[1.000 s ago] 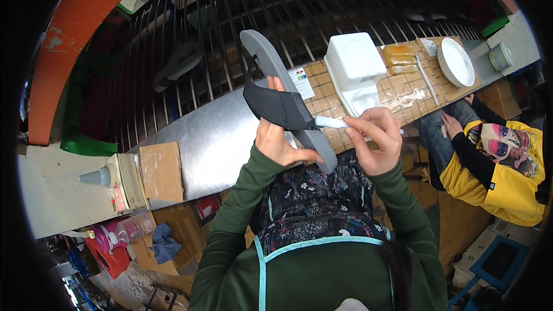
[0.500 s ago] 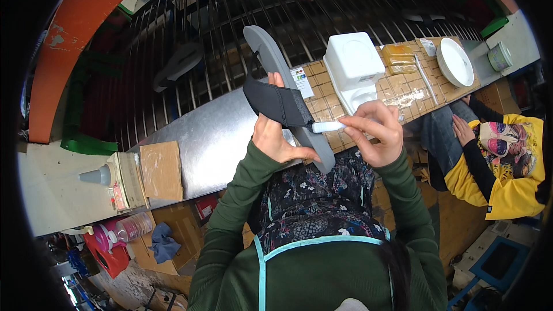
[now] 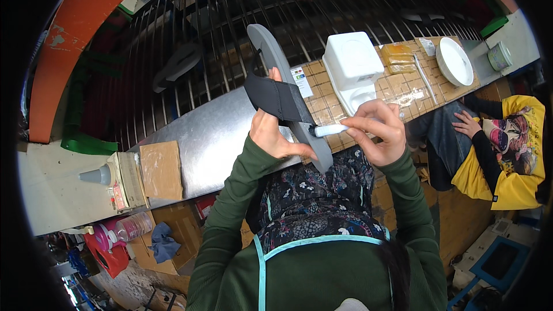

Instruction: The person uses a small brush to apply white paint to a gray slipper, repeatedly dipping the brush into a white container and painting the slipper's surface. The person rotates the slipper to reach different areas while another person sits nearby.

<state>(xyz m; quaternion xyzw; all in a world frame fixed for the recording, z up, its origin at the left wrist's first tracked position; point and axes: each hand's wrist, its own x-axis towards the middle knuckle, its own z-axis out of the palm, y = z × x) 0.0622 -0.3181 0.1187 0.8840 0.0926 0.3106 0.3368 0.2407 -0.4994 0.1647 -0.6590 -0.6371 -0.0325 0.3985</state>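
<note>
A grey sandal [image 3: 272, 46] with a wide black strap [image 3: 276, 99] is held up over the front of the bench, its long sole slanting away from me. My left hand [image 3: 269, 137] is closed around it, thumb along the near end of the sole and fingertips showing beyond the strap. In a pinch of thumb and fingers, my right hand [image 3: 379, 133] has a slim white brush-like tool [image 3: 332, 131]. Its dark tip touches the sandal where the strap's right end meets the sole; the tool's other end is hidden by my hand.
On the cardboard-covered bench [image 3: 322, 89] stand a white plastic container [image 3: 352, 60], yellowish blocks [image 3: 398, 59], a white stick [image 3: 425, 79] and a white bowl [image 3: 454, 62]. Metal rollers [image 3: 224, 29] run behind, carrying another sandal [image 3: 177, 68]. A person in yellow [image 3: 512, 155] sits at right.
The sandal and my left hand have shifted slightly. The white tool's tip has moved a little down and right along the strap's end. The person at right has leaned slightly away.
</note>
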